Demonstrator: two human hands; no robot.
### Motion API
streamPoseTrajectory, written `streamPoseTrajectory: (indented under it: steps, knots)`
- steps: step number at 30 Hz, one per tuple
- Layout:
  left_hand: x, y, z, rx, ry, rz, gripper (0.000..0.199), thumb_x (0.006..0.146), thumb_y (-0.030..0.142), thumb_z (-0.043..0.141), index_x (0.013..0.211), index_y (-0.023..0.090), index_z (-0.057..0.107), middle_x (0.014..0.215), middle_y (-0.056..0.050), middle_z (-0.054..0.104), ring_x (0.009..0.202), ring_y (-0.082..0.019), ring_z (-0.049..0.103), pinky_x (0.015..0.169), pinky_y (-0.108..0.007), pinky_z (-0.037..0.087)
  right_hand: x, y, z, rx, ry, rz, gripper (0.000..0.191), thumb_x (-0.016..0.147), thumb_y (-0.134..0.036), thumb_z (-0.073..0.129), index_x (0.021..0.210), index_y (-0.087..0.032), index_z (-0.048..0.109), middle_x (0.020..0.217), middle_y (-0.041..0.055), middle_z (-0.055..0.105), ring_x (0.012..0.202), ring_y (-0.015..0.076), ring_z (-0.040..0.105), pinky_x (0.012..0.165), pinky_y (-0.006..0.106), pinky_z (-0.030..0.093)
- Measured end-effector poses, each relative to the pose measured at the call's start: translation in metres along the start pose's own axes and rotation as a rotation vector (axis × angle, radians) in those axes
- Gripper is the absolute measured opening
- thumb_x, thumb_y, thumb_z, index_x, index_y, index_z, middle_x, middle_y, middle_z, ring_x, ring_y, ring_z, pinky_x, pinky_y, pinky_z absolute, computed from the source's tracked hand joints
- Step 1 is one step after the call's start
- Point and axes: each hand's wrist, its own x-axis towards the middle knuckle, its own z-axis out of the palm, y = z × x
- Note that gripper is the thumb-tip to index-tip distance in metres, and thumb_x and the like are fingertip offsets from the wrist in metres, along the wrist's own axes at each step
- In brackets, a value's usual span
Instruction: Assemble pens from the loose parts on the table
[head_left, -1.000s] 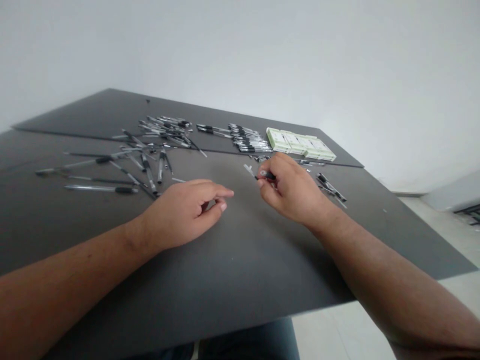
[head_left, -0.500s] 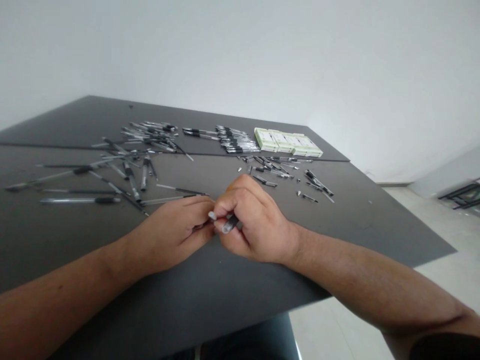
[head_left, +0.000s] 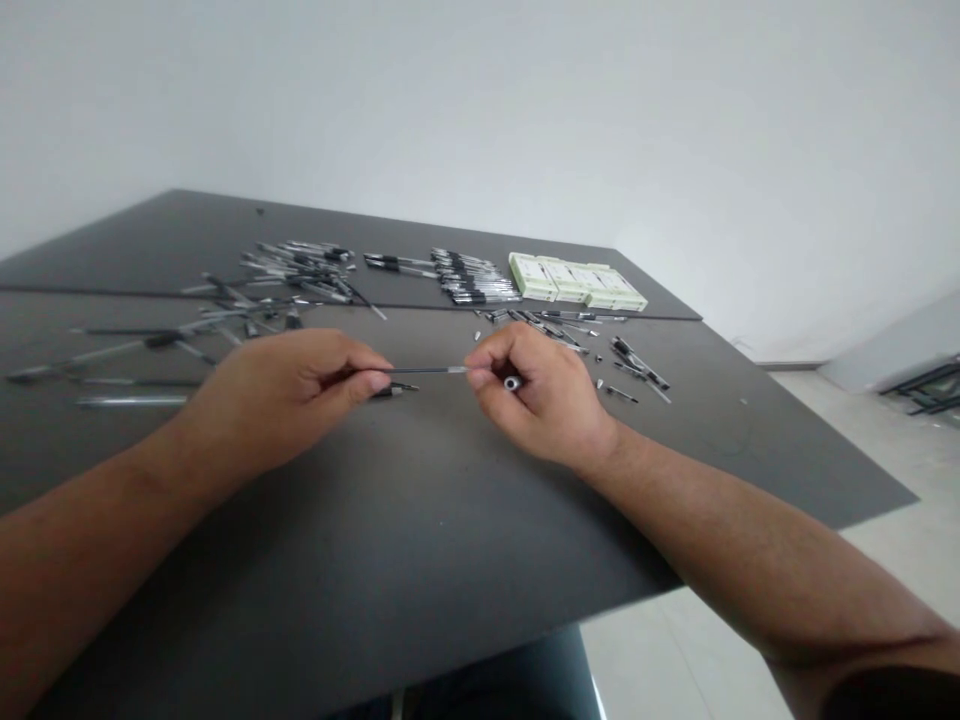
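A thin dark pen refill [head_left: 424, 371] stretches level between my hands above the table. My left hand [head_left: 289, 385] is closed, pinching its left part between thumb and fingers. The thumb and forefinger of my right hand [head_left: 536, 390] are at the clear right end of the refill. Tucked in the same hand is a pen barrel [head_left: 512, 383], of which only the round end shows; the rest is hidden by the fingers. Just past my left fingertips, the dark tip of another pen part [head_left: 401, 389] lies on the table.
Loose pens and refills [head_left: 300, 268] are heaped at the back left. A row of pens [head_left: 476, 277] lies beside pale green boxes [head_left: 574, 281]. Small pen parts [head_left: 551, 330] are scattered beyond my right hand. The dark table [head_left: 420, 560] has its front edge near me.
My hands, earlier together, have drawn apart and moved forward. The refill now shows stretched between them. The barrel stays in my right hand.
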Motion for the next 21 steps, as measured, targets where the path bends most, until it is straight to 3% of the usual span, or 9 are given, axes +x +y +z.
streamPoseTrajectory:
  steps: [3,8,15,21]
  knots:
    - [0.001,-0.001,-0.010,0.018,0.120,-0.157,0.043,0.095,0.066,0.068,0.102,0.031,0.092,0.095,-0.001,0.091,0.092,-0.030,0.083,0.083,-0.036,0.053,0.001,0.007,0.004,0.004,-0.051,0.069,0.011,0.101,-0.018,0.067,0.102,-0.026,0.074,0.095,0.0002,0.082,0.082,0.0181,0.071,0.081,0.032,0.055]
    - [0.000,0.003,-0.012,-0.086,0.125,-0.274,0.040,0.094,0.067,0.071,0.095,0.030,0.085,0.072,0.003,0.083,0.071,-0.025,0.079,0.069,-0.032,0.053,0.002,0.012,0.008,0.005,-0.106,0.200,0.009,0.100,-0.025,0.066,0.102,-0.026,0.074,0.094,0.0015,0.081,0.081,0.0197,0.069,0.081,0.033,0.053]
    - [-0.005,0.019,0.010,-0.765,0.258,-0.329,0.039,0.088,0.056,0.102,0.101,0.023,0.087,0.084,-0.005,0.090,0.068,-0.022,0.083,0.067,-0.031,0.070,0.002,0.009,0.008,-0.001,-0.166,0.247,0.008,0.100,-0.025,0.066,0.103,-0.026,0.073,0.093,0.0016,0.079,0.080,0.0201,0.067,0.082,0.034,0.052]
    - [-0.008,0.017,0.008,-0.630,0.306,-0.321,0.024,0.101,0.047,0.094,0.103,0.023,0.091,0.083,-0.004,0.090,0.068,-0.019,0.085,0.065,-0.025,0.068,0.001,0.014,0.011,-0.017,-0.247,0.278,0.009,0.102,-0.026,0.065,0.110,-0.027,0.068,0.099,0.0034,0.080,0.085,0.0219,0.069,0.086,0.035,0.054]
